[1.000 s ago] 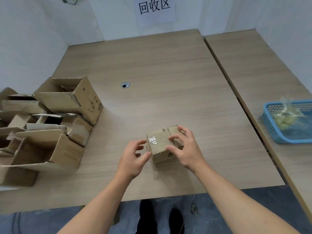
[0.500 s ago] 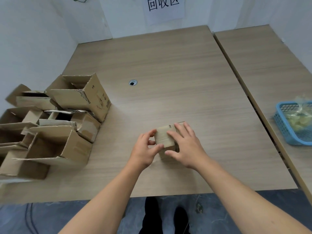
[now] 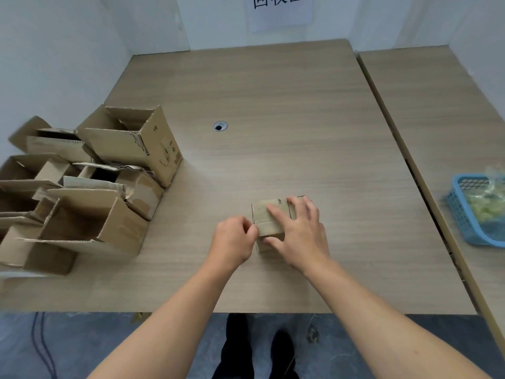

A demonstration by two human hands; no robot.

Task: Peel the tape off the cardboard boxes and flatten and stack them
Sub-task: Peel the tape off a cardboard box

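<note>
1. Change noted: a second ago the left hand [image 3: 234,239] lay open beside the small box [image 3: 266,218], fingers spread. It is now curled into a pinch at the box's left edge.
2. The right hand [image 3: 299,228], earlier clasped round the right end, is now laid across the top face.
3. The glossy patch of tape seen on the top a second ago is no longer visible. Whether tape is caught in the pinch cannot be told.
4. Meaning, as judged: the peel is being started on this box. Flattening and stacking are not yet done.
5. Pose: the right fingers are held straight and pressed on the top, with the thumb against the near face. Both forearms are extended over the worktop [image 3: 300,132] edge.
6. Location: the small box stands on the worktop, near the front edge, well apart from the opened boxes [image 3: 109,187] at the left.
</note>
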